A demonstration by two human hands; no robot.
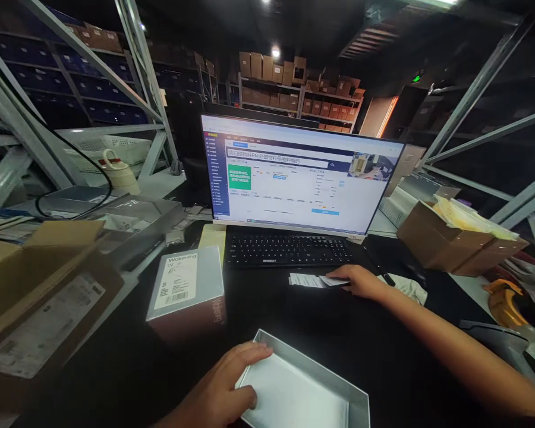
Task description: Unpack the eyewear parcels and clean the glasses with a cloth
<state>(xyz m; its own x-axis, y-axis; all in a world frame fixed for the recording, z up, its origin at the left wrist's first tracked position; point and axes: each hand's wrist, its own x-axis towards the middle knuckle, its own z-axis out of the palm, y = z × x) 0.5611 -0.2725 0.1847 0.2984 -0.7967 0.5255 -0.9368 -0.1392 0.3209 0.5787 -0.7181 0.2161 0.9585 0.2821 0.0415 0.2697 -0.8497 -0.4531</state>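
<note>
My left hand point(232, 383) grips the left wall of a shallow silver box lid point(303, 389), fingers over its edge and thumb on the near side. The inside of the lid faces up, and its near part is cut off by the frame. Farther off, my right hand point(354, 280) pinches the right end of some white printed label slips point(307, 280) lying on the black desk mat just below the keyboard point(289, 250). Left of the slips stands a silver and brownish box point(187, 285) with a white "Wakening" label on its top.
A lit monitor point(285, 184) stands behind the keyboard. On the left is an opened cardboard carton point(40, 297); on the right, another carton point(455, 238) holds yellowish packing. A pen point(386, 274) and a white cloth point(408, 288) lie by my right forearm. Metal rack posts flank the desk.
</note>
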